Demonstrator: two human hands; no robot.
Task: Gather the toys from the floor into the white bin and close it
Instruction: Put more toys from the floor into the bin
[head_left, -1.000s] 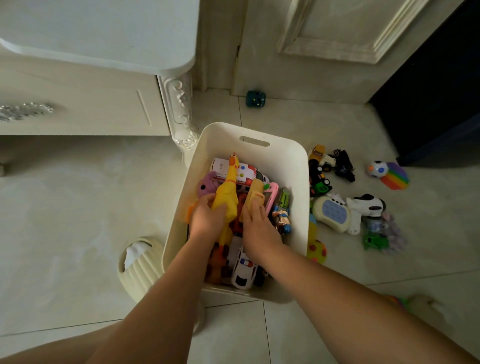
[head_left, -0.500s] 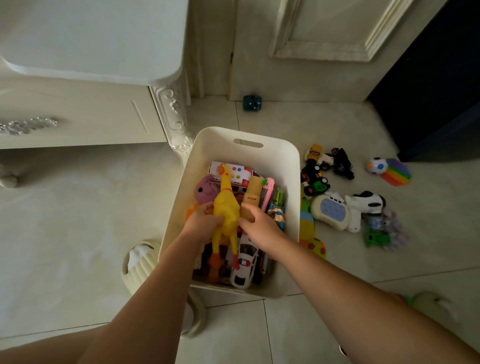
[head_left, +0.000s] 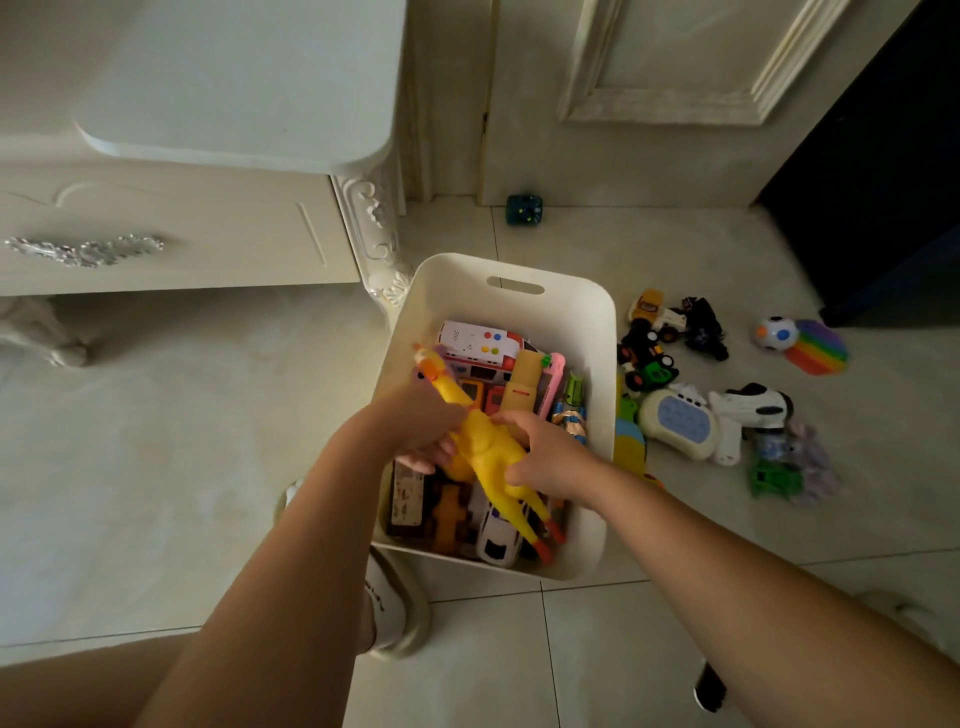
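Observation:
The white bin stands on the tiled floor, lidless and packed with several toys. Over it both my hands hold a yellow rubber chicken lying diagonally, head toward the bin's left wall, feet toward the near right corner. My left hand grips its neck and upper body. My right hand grips its lower body. To the right of the bin, several toys lie on the floor: toy trucks, a white and blue game console, a white toy gun, a rainbow pop toy and a green toy.
A white carved dresser stands left of the bin, its leg touching the bin's far left corner. A small dark green cube lies by the door at the back. My shoe stands just in front of the bin.
The chicken has swung from upright to a diagonal lie across the bin, head going left. Both hands moved nearer me with it.

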